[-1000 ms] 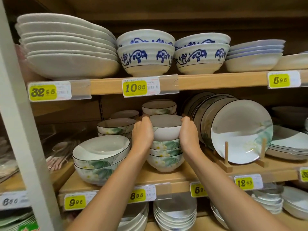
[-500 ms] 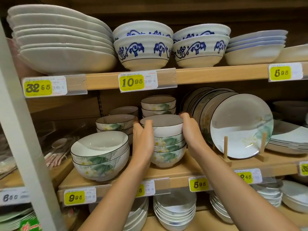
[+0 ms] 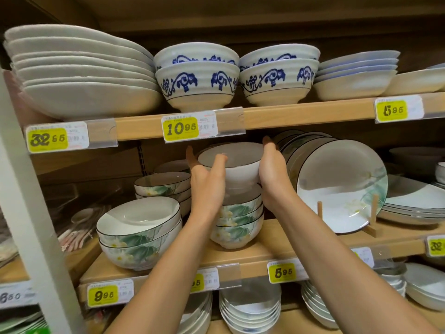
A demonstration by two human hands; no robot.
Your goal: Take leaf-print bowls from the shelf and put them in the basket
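Wooden shelves [image 3: 277, 239] fill the view, their front edges hung with yellow price tags [image 3: 180, 128]. White dishes and blue-patterned bowls [image 3: 197, 78] sit on the upper board, and plates [image 3: 342, 189] stand in a rack toward the middle board's right end. Near that board's front edge, the left hand [image 3: 207, 184] and right hand [image 3: 272, 172] grip a bowl [image 3: 238, 165], fingers curled round its sides, just above a stack of leaf-print bowls [image 3: 237, 222]. Its near side shows plain white under a thin dark rim.
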